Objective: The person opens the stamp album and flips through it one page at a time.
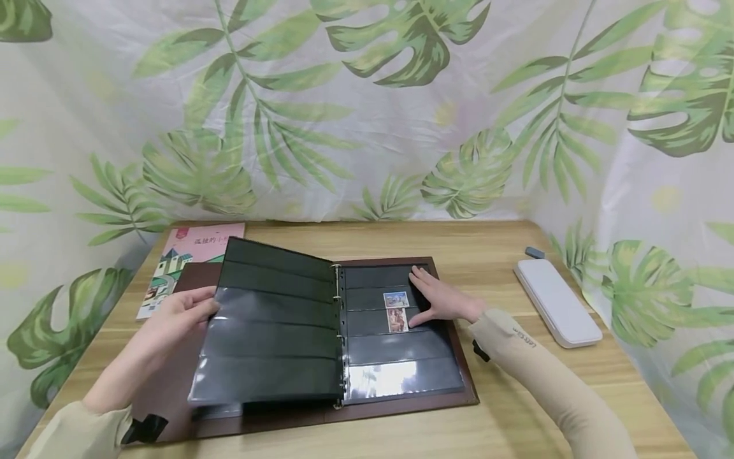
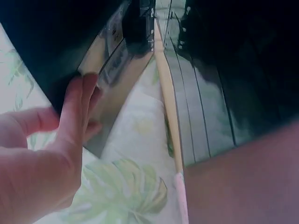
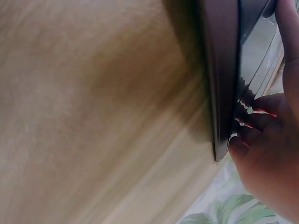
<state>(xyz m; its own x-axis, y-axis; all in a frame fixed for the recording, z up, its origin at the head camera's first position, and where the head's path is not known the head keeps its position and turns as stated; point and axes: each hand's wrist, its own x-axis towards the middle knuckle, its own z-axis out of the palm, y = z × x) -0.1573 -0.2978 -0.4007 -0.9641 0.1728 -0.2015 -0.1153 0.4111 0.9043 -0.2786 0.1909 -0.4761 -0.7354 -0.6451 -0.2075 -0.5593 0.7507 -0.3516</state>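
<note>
A stamp album with a brown cover [image 1: 401, 409] lies spread on the table. My left hand [image 1: 182, 313] pinches the outer edge of a black pocket page [image 1: 275, 325], which is raised at a slant from the rings. In the left wrist view, thumb and fingers of that hand [image 2: 49, 161] hold the page from both sides. On the right-hand page [image 1: 373, 349] sit two stamps, a blue one [image 1: 395, 300] above a reddish one [image 1: 397, 320]. Beside them my right hand [image 1: 440, 298] rests on the page with fingers spread. The right wrist view shows this hand [image 3: 268, 154] by the album's edge.
A pink illustrated book [image 1: 163, 280] lies at the back left, partly under the album cover. To the right are a white case [image 1: 557, 303] and a small grey-blue object [image 1: 535, 252]. A leaf-patterned cloth [image 1: 367, 127] hangs behind the wooden table [image 1: 482, 239].
</note>
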